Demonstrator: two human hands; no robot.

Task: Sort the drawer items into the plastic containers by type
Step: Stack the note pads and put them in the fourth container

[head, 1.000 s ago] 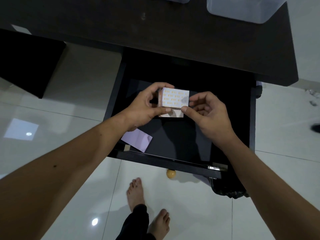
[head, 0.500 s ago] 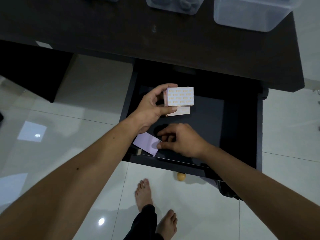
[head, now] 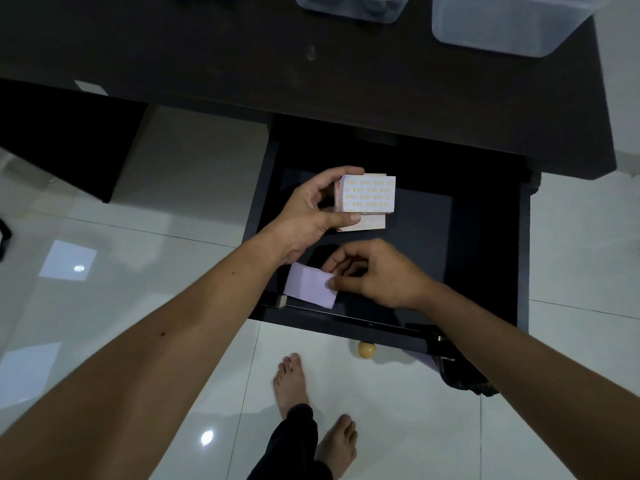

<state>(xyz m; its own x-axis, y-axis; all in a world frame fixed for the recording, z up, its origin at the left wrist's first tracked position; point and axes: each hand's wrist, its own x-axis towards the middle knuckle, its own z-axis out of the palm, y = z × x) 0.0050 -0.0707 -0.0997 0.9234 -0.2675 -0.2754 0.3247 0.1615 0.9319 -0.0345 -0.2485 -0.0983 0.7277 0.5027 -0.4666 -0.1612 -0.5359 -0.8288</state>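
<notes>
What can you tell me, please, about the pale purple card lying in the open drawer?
The pale purple card is a thin, plain rectangle, apparently paper or card, with no print visible on its upper face. It lies flat and slightly askew in the near left corner of the dark drawer, close to the front edge. The right hand reaches down to it, its fingers touching the card's right edge; whether they already pinch it is unclear. The left forearm crosses over its upper left corner.

One head-worn wide-angle camera looks steeply down, close over the open drawer [head: 485,237] and floor [head: 173,202].
</notes>
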